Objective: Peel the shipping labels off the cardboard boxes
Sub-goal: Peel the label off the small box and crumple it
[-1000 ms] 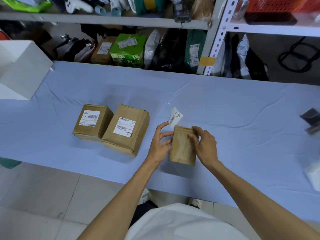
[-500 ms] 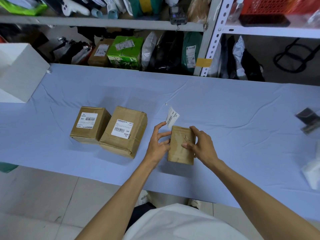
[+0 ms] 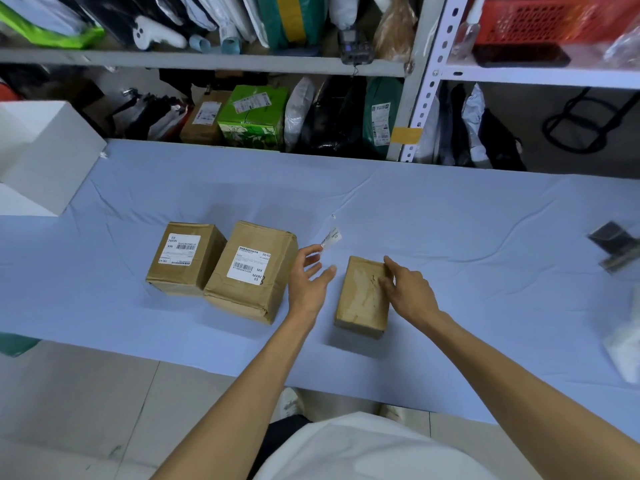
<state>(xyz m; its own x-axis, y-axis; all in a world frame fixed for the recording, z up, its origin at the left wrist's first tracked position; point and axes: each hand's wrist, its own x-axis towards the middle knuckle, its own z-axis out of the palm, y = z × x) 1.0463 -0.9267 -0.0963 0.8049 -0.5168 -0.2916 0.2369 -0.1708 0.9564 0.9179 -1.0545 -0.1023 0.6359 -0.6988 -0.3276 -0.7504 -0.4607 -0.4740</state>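
A small bare cardboard box [image 3: 362, 299] lies on the blue cloth. My right hand [image 3: 410, 292] grips its right edge, thumb and forefinger on the top face. My left hand [image 3: 308, 278] hovers just left of the box with fingers spread and thumb apart. A peeled white shipping label [image 3: 330, 238] clings to its forefinger tip and sticks up. Two more brown boxes stand to the left: the middle box [image 3: 251, 271] carries a label [image 3: 249, 263], and the left box [image 3: 187, 258] carries a label [image 3: 181, 247].
The blue-covered table [image 3: 450, 237] ends near my body, with tiled floor below. A white box [image 3: 45, 161] sits at the far left. A dark object [image 3: 613, 244] and white bags [image 3: 623, 344] lie at the right edge. Shelves with parcels [image 3: 252, 116] stand behind.
My left hand has come off the small box and moved left, taking the label with it. The box now lies apart from that hand, with my right hand still on it.
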